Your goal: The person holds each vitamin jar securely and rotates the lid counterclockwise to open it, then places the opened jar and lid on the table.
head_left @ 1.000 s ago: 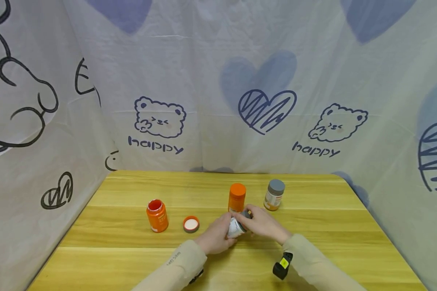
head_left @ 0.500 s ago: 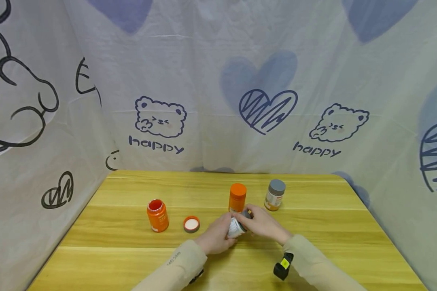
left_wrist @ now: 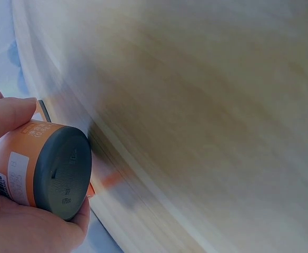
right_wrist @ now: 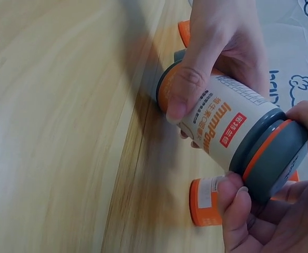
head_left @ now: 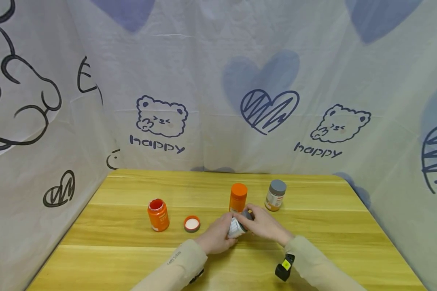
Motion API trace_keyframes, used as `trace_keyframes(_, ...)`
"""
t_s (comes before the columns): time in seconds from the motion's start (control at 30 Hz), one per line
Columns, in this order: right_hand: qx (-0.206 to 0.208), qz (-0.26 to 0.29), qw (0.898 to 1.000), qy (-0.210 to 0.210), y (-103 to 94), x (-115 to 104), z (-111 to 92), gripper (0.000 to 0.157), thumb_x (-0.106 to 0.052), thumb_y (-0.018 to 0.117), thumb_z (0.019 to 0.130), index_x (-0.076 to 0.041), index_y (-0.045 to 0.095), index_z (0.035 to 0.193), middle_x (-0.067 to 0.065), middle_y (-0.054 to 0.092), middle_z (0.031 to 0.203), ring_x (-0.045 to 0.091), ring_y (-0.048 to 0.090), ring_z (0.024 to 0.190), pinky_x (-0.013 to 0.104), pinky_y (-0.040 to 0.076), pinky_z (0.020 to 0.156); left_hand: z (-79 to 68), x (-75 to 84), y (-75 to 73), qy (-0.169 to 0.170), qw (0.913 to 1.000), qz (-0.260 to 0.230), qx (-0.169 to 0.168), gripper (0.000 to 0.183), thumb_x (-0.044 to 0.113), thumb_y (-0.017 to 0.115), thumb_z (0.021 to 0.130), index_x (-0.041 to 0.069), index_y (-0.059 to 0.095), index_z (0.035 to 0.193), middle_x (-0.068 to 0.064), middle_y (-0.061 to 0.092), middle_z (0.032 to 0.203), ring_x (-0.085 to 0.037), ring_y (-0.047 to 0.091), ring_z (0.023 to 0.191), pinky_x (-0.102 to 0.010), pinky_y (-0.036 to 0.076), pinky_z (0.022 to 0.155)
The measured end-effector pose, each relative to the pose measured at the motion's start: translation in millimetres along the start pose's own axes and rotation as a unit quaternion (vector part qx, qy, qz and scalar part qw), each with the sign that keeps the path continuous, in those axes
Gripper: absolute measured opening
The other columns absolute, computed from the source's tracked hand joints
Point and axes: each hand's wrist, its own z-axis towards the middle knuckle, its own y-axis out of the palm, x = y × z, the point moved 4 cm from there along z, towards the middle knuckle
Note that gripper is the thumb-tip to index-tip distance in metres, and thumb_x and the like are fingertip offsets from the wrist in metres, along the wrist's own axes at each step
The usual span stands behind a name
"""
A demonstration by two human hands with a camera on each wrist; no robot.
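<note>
At the middle of a wood-grain worktop (head_left: 105,262), you hold a white-and-orange jar (head_left: 236,228) between both hands, its body tilted so that the grey lid (right_wrist: 276,164) points between 1 and 2 o'clock. Your left hand (head_left: 215,237), at the jar's 8 o'clock, keeps its grip curled round the body, the thumb lying near the dark grey base (left_wrist: 64,174). Your right hand (head_left: 263,224), at 3 o'clock, has its grip pinching the orange-ringed lid between thumb and fingers; whether that lid sits loose or tight, you cannot tell from these views. Orange lettering, partly cut off, runs along the label (right_wrist: 227,124).

Around you on the worktop, an orange bottle (head_left: 238,198) stands upright at the jar's 12 o'clock, its lower part hidden. At 2 o'clock stands a second jar (head_left: 275,195), grey lid in place. Toward 9 o'clock, a loose cap (head_left: 191,224) lies upturned, white inside an orange rim; farther out the same way, an uncapped orange jar (head_left: 158,216) stands upright, red showing at its mouth. Beyond, across 12 o'clock, a pale cloth (head_left: 211,121) carries hearts, bear faces and the word "happy." A black device (head_left: 284,268) with a yellow patch hangs by your right sleeve (head_left: 309,254).
</note>
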Motion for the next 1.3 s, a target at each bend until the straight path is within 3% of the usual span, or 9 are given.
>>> trace_keyframes(0.3, 0.007, -0.045, 0.998, -0.049, -2.5, -0.5, 0.5, 0.034, -0.048, 0.057, 0.1, -0.014, 0.06, 0.103, 0.0, 0.062, 0.088, 0.012, 0.054, 0.075, 0.024, 0.043, 0.063, 0.7, -0.3, 0.2, 0.0, 1.0, -0.001, -0.001, 0.06, 0.011, 0.076, 0.088, 0.003, 0.042, 0.138, -0.011, 0.057, 0.125, -0.022, 0.059, 0.108, -0.04, 0.052, 0.096)
trace_keyframes(0.53, -0.011, -0.042, 0.997, -0.068, -4.1, -1.2, -0.1, 0.034, -0.046, 0.057, 0.1, -0.013, 0.059, 0.108, 0.003, 0.065, 0.096, 0.014, 0.056, 0.081, 0.026, 0.046, 0.068, 2.0, -1.3, 0.8, -0.002, 1.0, -0.005, -0.005, 0.061, 0.011, 0.075, 0.089, 0.004, 0.042, 0.139, -0.012, 0.057, 0.128, -0.022, 0.059, 0.11, -0.041, 0.052, 0.097)
trace_keyframes(0.93, -0.009, -0.066, 0.992, -0.106, -6.8, 0.9, -1.3, 0.03, -0.048, 0.058, 0.1, -0.02, 0.057, 0.109, -0.004, 0.062, 0.093, 0.01, 0.056, 0.078, 0.024, 0.046, 0.067, 3.6, -3.0, 2.6, -0.007, 0.9999, -0.01, -0.003, 0.062, 0.011, 0.074, 0.09, 0.006, 0.04, 0.142, -0.012, 0.056, 0.13, -0.023, 0.059, 0.114, -0.042, 0.051, 0.099)
trace_keyframes(1.3, -0.019, -0.065, 0.987, -0.148, -9.1, -2.4, -4.7, 0.03, -0.042, 0.06, 0.1, -0.016, 0.056, 0.114, 0.002, 0.065, 0.098, 0.013, 0.057, 0.08, 0.023, 0.047, 0.068, 2.6, -2.8, 3.2, 0.001, 1.0, -0.008, 0.001, 0.063, 0.011, 0.075, 0.09, 0.004, 0.04, 0.142, -0.012, 0.057, 0.128, -0.023, 0.059, 0.112, -0.04, 0.051, 0.097)
